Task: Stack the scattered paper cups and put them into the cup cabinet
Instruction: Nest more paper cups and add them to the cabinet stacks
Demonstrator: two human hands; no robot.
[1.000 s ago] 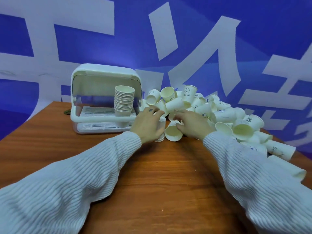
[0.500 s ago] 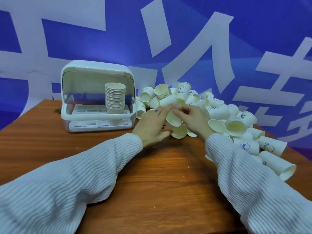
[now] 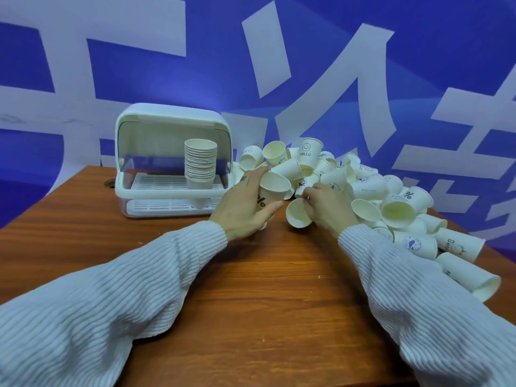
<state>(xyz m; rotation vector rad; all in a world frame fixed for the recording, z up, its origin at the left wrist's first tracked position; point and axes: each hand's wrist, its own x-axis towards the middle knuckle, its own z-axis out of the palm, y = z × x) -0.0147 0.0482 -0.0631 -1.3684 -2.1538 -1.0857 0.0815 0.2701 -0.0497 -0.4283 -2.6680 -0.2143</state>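
My left hand (image 3: 245, 202) grips a percent-marked cup (image 3: 272, 191) mid-frame. My right hand (image 3: 325, 208) pinches another cup (image 3: 298, 213) at the pile's (image 3: 391, 196) edge; bare table (image 3: 265, 289) fills the lower centre.

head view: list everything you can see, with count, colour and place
cup cabinet: one, white with clear lid raised, far left of table
stacked cups: one tall stack, cream, upright on the cabinet's upper rack
loose paper cups: dozens, white with blue prints, heaped from centre to right edge
table: one, reddish-brown wood
backdrop: one, blue with large white shapes, behind the table
sleeves: two, white ribbed knit
left hand: grips a "%" cup, mouth facing right
right hand: pinches a cup, mouth facing the camera
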